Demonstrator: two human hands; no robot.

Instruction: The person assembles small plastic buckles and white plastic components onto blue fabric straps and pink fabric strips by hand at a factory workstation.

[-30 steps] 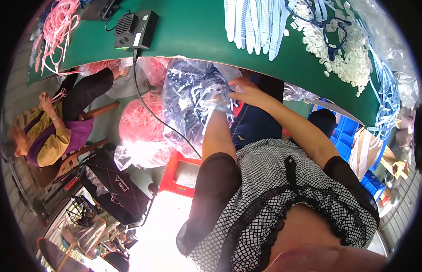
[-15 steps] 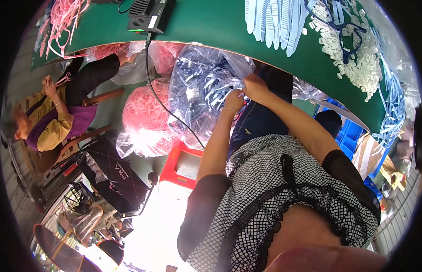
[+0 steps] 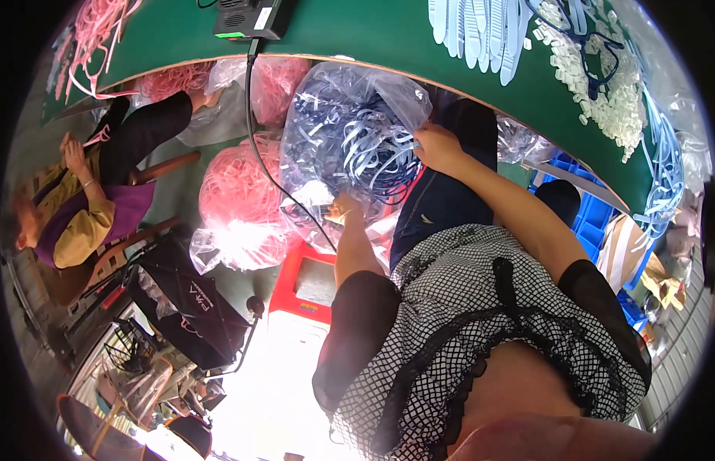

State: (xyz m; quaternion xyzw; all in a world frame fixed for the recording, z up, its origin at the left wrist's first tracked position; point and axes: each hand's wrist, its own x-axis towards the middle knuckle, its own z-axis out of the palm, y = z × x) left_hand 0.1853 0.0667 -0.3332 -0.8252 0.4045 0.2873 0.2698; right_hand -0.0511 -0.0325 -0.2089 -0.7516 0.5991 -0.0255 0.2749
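A large clear plastic bag (image 3: 350, 131) full of dark blue and pale blue straps hangs below the green table edge. My right hand (image 3: 438, 147) grips the bag's right side near its top. My left hand (image 3: 344, 209) holds the bag's lower edge, fingers closed on the plastic. My lap in dark blue trousers (image 3: 442, 200) lies just right of the bag.
Bags of pink straps (image 3: 238, 192) sit left of the blue bag. A black cable (image 3: 274, 177) hangs from a black box (image 3: 246, 17) on the green table (image 3: 373, 34). Pale blue straps (image 3: 480, 31) and white pieces (image 3: 603, 84) lie on the table. A seated person (image 3: 81, 200) is at left. A red stool (image 3: 307, 284) stands below.
The view has tilted down. My left hand has dropped from the bag's top to its lower edge, while my right hand stays on the bag's upper right.
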